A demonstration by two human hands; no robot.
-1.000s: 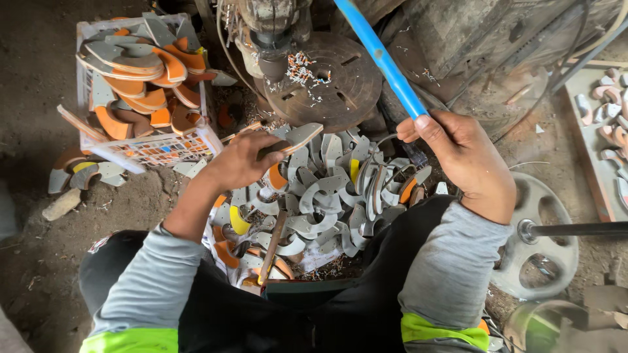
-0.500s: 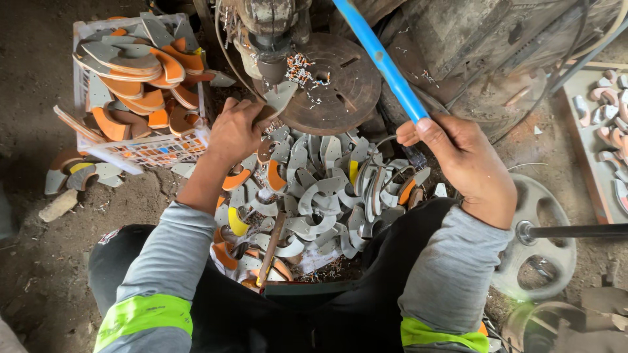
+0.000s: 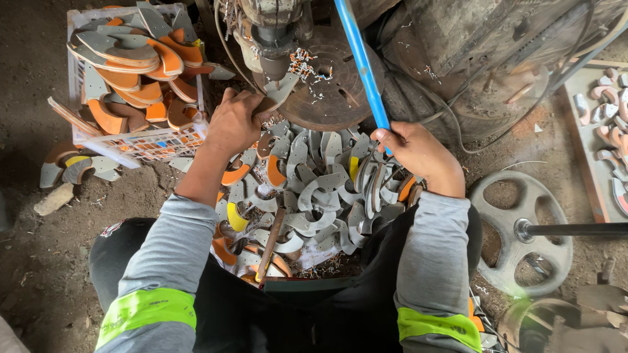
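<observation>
Head view: hands (image 3: 235, 121) on plate (image 3: 280, 91), lever (image 3: 363, 65).

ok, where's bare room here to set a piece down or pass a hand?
Bare dirt floor left of the left hand, below the white crate. More dirt between the round drill table and the spoked wheel. Crowded: the bin of grey curved pieces between both hands, and the heaped crate.

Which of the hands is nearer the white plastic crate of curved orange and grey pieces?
Left. The left hand holds a grey metal piece just right of the white plastic crate. The right hand grips the blue handle, farther right.
</observation>
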